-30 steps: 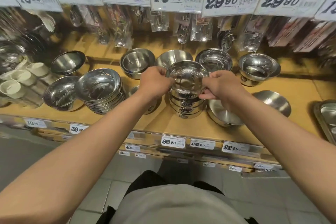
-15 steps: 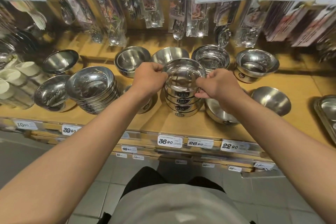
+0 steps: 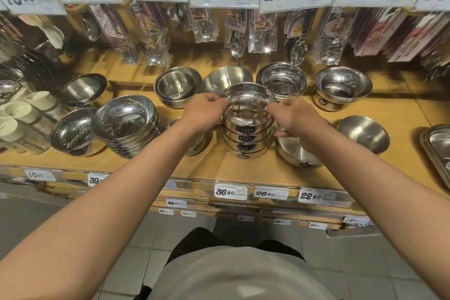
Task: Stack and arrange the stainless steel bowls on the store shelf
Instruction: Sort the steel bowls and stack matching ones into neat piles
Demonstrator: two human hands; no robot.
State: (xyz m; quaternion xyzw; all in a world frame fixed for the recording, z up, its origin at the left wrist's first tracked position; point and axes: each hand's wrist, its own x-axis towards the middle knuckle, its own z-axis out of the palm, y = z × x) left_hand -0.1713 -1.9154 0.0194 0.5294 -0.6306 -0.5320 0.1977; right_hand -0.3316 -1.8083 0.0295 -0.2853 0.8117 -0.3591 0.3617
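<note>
One wooden shelf [image 3: 243,168], bowls across it. Tilted stack of wide steel bowls [image 3: 126,124] left of centre. Stack of four 316L bowls [image 3: 247,129] mid-shelf, near front edge. Left hand [image 3: 203,114] pinches top bowl's left rim; right hand [image 3: 293,117] pinches right rim, fingers curled. Price tag 36.90 [image 3: 230,192] below stack.
</note>
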